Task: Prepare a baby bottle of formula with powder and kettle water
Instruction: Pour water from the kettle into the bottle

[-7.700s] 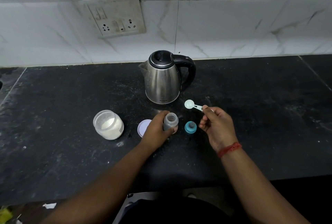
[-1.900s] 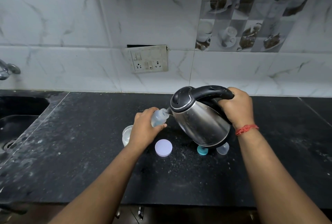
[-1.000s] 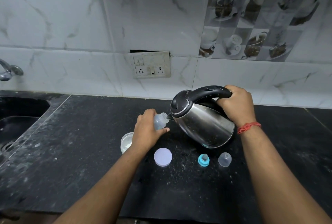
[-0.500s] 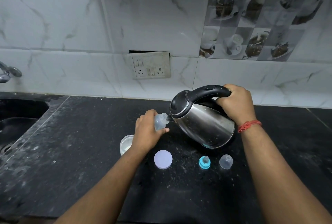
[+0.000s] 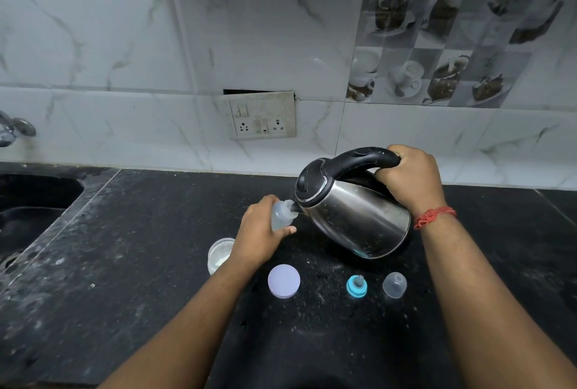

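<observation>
My left hand (image 5: 259,235) grips a small clear baby bottle (image 5: 280,215), held above the black counter with its open neck tilted right. My right hand (image 5: 409,177) grips the black handle of a steel kettle (image 5: 356,217), which is tipped left so that its spout meets the bottle's mouth. Partly hidden behind my left wrist stands the open powder jar (image 5: 218,252). Its lilac lid (image 5: 283,281) lies flat in front. The bottle's blue teat ring (image 5: 356,286) and clear cap (image 5: 394,284) stand on the counter below the kettle.
The black stone counter (image 5: 140,263) is dusted with pale specks. A sink (image 5: 28,204) and a tap (image 5: 12,131) are at the far left. A wall socket plate (image 5: 262,115) sits on the tiled backsplash behind the kettle.
Since the oldest frame the spoon is gone, and my right hand has lifted and tipped the kettle to the raised bottle. Over the last second both hands hold nearly still.
</observation>
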`<state>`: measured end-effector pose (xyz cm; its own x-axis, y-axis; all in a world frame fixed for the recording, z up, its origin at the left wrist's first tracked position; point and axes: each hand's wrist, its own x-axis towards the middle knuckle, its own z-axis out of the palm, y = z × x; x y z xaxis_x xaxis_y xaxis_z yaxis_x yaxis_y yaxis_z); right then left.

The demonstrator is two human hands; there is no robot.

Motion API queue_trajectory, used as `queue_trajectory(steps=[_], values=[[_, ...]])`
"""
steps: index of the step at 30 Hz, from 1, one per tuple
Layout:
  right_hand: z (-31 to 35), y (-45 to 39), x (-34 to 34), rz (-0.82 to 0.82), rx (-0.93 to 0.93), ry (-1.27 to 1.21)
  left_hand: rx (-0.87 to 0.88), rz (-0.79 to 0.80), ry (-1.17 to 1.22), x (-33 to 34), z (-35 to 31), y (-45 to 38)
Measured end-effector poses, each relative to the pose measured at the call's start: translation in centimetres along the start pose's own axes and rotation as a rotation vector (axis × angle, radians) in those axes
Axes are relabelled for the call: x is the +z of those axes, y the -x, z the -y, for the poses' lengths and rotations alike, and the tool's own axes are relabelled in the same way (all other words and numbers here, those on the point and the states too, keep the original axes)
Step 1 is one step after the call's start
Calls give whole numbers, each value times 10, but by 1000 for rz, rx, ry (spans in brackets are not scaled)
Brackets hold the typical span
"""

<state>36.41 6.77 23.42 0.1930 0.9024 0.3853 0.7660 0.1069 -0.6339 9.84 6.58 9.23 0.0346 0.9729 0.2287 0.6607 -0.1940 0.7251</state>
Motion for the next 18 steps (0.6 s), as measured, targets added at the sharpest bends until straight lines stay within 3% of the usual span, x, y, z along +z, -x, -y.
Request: queue_trajectory(steps=[18], values=[[-1,-7,1,15,-20,20,-75,10,-13,3,-3,-4]])
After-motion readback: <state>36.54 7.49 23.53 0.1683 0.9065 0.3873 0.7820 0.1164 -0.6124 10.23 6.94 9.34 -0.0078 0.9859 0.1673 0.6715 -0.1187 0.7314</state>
